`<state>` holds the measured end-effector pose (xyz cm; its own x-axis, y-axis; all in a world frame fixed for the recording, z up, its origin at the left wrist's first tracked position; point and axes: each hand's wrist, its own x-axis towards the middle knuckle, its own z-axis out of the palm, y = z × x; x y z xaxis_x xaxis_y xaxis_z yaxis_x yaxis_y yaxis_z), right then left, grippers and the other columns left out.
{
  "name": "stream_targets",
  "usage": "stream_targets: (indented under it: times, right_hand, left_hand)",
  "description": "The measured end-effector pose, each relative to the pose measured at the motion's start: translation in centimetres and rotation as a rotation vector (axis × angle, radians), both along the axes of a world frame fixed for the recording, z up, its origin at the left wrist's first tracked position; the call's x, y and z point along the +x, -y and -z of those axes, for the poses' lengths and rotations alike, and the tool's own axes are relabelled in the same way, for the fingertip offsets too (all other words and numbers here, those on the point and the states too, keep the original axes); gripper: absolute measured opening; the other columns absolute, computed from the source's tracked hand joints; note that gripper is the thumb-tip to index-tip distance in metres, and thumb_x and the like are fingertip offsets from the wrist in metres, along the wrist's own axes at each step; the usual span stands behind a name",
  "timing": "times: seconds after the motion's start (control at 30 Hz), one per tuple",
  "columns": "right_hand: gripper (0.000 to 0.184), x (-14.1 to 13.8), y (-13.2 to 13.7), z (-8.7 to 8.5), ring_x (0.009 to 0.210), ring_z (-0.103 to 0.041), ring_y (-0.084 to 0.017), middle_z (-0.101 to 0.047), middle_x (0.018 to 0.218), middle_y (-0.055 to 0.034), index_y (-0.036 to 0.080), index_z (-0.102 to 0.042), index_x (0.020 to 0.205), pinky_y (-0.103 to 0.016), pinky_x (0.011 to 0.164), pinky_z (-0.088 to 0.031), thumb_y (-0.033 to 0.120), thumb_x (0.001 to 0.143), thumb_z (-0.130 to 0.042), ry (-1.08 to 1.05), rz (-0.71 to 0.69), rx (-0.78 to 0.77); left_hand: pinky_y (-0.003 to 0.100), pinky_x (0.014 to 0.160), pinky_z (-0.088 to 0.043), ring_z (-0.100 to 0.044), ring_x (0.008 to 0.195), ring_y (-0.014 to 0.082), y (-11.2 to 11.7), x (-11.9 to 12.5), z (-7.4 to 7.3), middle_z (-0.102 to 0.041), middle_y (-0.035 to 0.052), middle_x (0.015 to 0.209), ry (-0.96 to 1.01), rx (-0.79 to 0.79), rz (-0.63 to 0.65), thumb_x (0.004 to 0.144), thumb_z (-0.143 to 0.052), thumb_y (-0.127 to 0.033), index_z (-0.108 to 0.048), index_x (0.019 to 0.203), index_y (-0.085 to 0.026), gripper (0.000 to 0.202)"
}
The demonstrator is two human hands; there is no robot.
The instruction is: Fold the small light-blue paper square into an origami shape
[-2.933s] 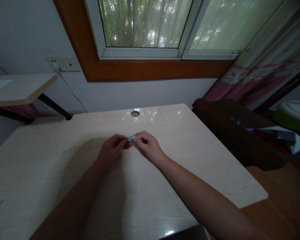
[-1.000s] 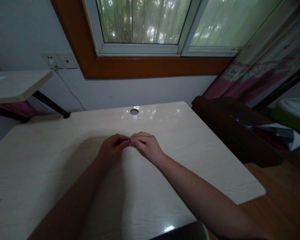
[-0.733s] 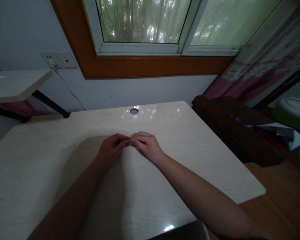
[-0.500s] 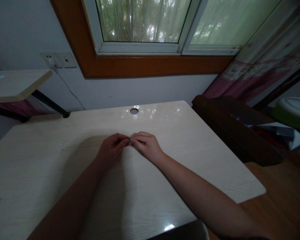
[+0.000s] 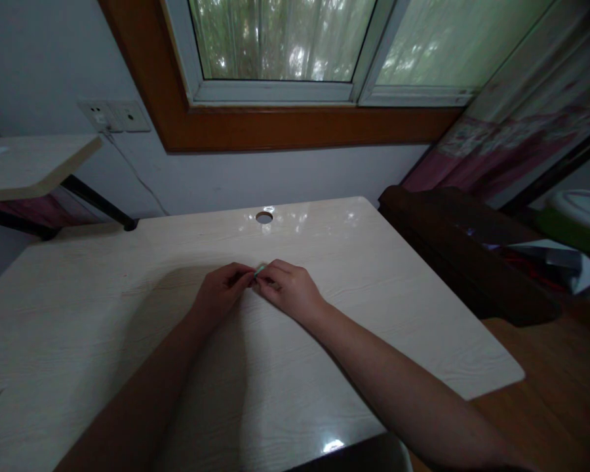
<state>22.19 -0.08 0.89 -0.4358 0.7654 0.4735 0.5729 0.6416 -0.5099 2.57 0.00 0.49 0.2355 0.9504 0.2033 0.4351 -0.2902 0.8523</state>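
Observation:
Over the middle of the pale wood-grain desk [image 5: 324,367], my two hands meet fingertip to fingertip. Between them shows a small green piece [image 5: 259,270], too small for me to tell its kind. My left hand [image 5: 222,288] is closed, its thumb and forefinger pinching at the left end of this piece. From the other side my right hand [image 5: 290,288] closes on it too, thumb and fingers drawn together. Most of the piece is hidden behind the fingertips.
A round cable hole [image 5: 264,217] lies near the desk's back edge. A raised shelf [image 5: 39,167] on black legs stands at the left. Dark wooden furniture [image 5: 437,255] sits beyond the right edge. At the bottom is a dark object's corner [image 5: 364,455].
My right hand's fingers have shifted slightly at the pinch, and more of the green piece now shows between the fingertips. My left hand stays nearly still.

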Motion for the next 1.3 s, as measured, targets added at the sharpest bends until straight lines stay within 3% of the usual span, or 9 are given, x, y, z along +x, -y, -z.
stream_targets:
  times: [0.87, 1.3]
  right_hand:
    - [0.016, -0.10, -0.01, -0.24, 0.072, -0.060, -0.014, -0.064, 0.082, -0.0047, 0.017, -0.066, 0.085, -0.024, 0.065, -0.043, 0.029, 0.089, -0.058, 0.223, 0.080, 0.071]
    - [0.011, -0.01, -0.02, -0.20, 0.072, -0.060, -0.014, -0.064, 0.083, -0.0040, 0.017, -0.065, 0.085, -0.024, 0.066, -0.043, 0.026, 0.087, -0.059, 0.179, 0.088, 0.061]
  left_hand:
    - [0.028, 0.077, -0.055, -0.070, 0.079, 0.0174, 0.23, 0.37, -0.36, -0.074, 0.0029, 0.090, -0.026, -0.018, -0.003, 0.086, -0.059, -0.042, -0.069, 0.099, -0.020, 0.027]
    - [0.029, 0.075, -0.055, -0.069, 0.082, 0.0178, 0.00, 0.07, 0.27, -0.073, 0.0042, 0.091, -0.035, 0.039, 0.006, 0.086, -0.061, -0.030, -0.068, 0.098, -0.020, 0.018]
